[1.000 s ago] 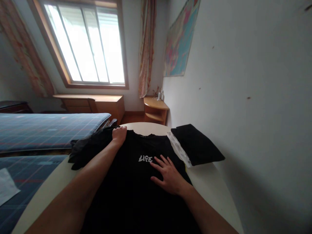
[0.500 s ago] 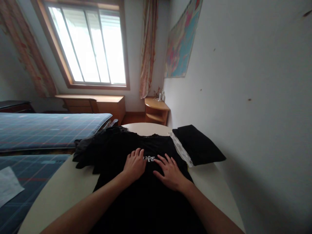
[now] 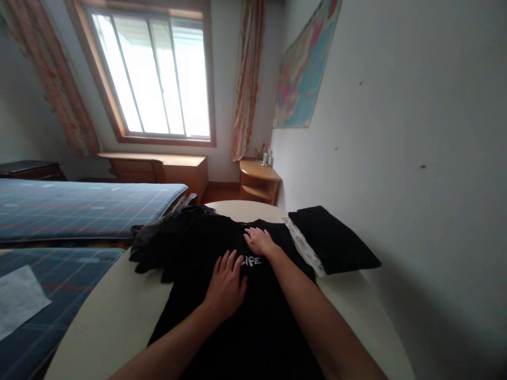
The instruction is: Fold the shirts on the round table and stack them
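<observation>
A black T-shirt with white lettering that reads "LIFE" lies spread on a round cream table, its collar at the far side. My left hand rests flat on the chest, fingers outstretched, just left of the lettering. Farther up, my right hand lies on the shirt below the collar with its fingers extended. Neither hand grips the cloth. A heap of dark clothes sits left of the shirt, touching it. To the right is a folded black garment beside a strip of white cloth.
Left of the table are plaid mattresses, with a sheet of paper on the nearer one. A desk stands under the window and a corner shelf beyond the table. The white wall runs close along the right.
My right hand has moved up and left across the shirt toward the collar, uncovering the lettering. My left hand has slid slightly nearer. The whole view has shifted a little.
</observation>
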`<state>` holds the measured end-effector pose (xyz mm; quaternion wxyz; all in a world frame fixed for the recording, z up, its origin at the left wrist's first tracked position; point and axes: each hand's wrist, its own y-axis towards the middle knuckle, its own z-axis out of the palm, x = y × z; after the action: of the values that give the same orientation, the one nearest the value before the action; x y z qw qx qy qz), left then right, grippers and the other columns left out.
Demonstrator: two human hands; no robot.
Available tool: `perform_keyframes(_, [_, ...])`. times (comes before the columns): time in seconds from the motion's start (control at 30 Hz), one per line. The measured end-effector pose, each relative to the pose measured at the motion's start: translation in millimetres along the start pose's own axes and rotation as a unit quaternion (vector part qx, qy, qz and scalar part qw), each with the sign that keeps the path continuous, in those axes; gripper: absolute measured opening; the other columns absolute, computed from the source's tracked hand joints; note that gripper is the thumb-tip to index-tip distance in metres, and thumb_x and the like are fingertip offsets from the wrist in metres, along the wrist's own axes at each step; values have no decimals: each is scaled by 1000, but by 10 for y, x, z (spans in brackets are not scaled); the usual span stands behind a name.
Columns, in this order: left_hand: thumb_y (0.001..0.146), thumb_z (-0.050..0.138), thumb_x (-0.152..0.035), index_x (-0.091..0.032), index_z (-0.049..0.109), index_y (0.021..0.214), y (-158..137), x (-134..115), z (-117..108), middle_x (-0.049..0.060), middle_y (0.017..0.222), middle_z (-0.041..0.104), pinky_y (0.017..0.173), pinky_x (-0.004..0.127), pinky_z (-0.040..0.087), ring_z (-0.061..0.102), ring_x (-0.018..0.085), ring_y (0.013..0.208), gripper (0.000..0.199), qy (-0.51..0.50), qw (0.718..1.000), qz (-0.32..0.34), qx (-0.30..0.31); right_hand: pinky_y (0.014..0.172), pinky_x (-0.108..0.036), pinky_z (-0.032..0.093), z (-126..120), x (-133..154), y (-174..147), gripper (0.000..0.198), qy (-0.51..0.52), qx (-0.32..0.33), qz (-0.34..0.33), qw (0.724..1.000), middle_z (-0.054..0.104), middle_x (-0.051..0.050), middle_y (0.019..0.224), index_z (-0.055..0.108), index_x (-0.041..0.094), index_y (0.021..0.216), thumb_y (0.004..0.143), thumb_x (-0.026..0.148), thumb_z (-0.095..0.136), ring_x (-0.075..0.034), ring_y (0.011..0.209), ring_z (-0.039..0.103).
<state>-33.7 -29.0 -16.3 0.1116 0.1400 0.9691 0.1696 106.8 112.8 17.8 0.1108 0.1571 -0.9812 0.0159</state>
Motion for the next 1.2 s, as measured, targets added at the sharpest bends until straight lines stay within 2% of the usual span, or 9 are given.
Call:
perform_keyframes(0.17, [91,48,-30,-18,46,146,-8,-51,-86,11,156,39,119,53,26,31,32,146,57,-19,998,2,57,117,-55,17,121,-4,165,54,-5,10,35,999,31,-10,160,39,21,150,102,43,29,-32,147,26])
perform_keyframes(0.27, [92,48,-39,-26,42,149,0,-52,-107,8,160,32,118,57,23,23,35,149,59,-38,994,3,102,117,-54,16,157,-3,179,54,-4,-3,39,999,29,-9,161,39,22,151,102,43,28,-31,148,22])
perform_keyframes(0.4, [92,47,-48,-32,37,152,11,-32,-105,8,163,24,117,64,16,13,39,150,63,-39,991,1,131,119,-51,13,173,-44,115,56,1,-7,17,1000,27,-5,162,38,26,151,102,49,25,-27,149,19])
perform_keyframes(0.57, [91,47,-51,-31,39,151,25,-32,-130,10,162,27,118,61,17,17,39,150,64,-39,991,-1,130,120,-49,8,154,-222,-39,65,11,-25,2,1000,22,-3,164,29,28,155,99,61,26,-28,151,13])
perform_keyframes(0.67, [90,49,-50,-31,41,150,25,-35,-151,11,160,31,118,59,18,20,38,149,63,-43,991,6,129,120,-49,11,143,-335,-120,65,20,-7,-13,1000,29,-4,162,38,27,151,97,62,30,-29,150,17])
perform_keyframes(0.8, [92,49,-51,-32,41,150,12,-25,-148,10,162,27,119,61,14,16,38,150,62,-48,989,19,136,120,-47,11,140,-381,-157,57,18,-38,-20,999,35,-4,159,45,25,147,100,54,31,-25,149,20])
perform_keyframes(1.07, [90,50,-50,-35,42,149,15,-10,-140,7,161,30,118,60,18,20,36,149,61,-54,991,22,124,121,-43,8,143,-167,146,64,24,-52,6,998,28,-5,162,31,21,154,100,55,28,-22,150,15])
perform_keyframes(1.2, [89,51,-47,-36,43,148,21,-12,-150,4,160,32,118,59,19,21,35,149,60,-55,991,14,125,120,-50,8,154,-140,347,68,28,-37,46,998,30,-9,161,36,19,152,99,60,24,-27,149,20])
